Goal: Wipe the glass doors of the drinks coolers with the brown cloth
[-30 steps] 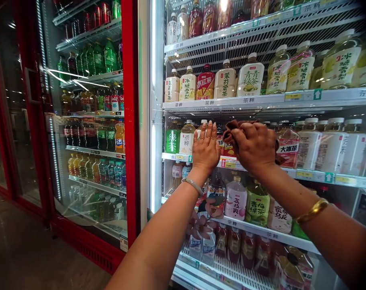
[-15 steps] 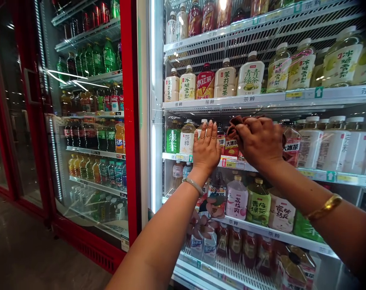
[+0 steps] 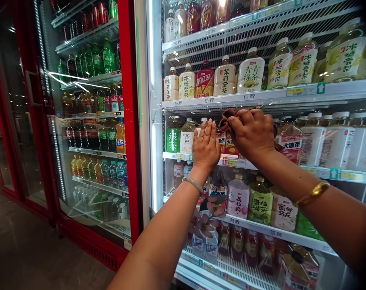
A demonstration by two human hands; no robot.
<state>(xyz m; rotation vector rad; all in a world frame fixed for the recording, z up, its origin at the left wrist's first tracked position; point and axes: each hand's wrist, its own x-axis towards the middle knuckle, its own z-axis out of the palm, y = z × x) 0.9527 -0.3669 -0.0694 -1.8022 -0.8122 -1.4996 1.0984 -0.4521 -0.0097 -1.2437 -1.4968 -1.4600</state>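
Observation:
My left hand [image 3: 206, 146] is stretched out flat, palm toward the glass door [image 3: 177, 110] of the drinks fridge, fingers pointing up. A pale bangle circles that wrist. To its right, my right hand [image 3: 253, 131] is closed around a crumpled brown cloth [image 3: 227, 120], which bulges out past the thumb and shows again behind the far side of the hand. The cloth appears to be at the glass. A gold bracelet is on that forearm. Behind the glass, shelves of tea bottles stand, among them a white-labelled bottle [image 3: 187, 136] and a green-labelled bottle [image 3: 172, 139].
A second fridge with a red frame [image 3: 134, 121] stands to the left, filled with soda and juice bottles. A handle [image 3: 34, 88] shows on a red door further left. Dark floor [image 3: 28, 241] lies at the lower left. Flower shapes [image 3: 202, 225] appear on the lower glass.
My right hand with the brown cloth has moved left and slightly up, closer to my left hand. My left hand stays nearly in place. The view has shifted slightly.

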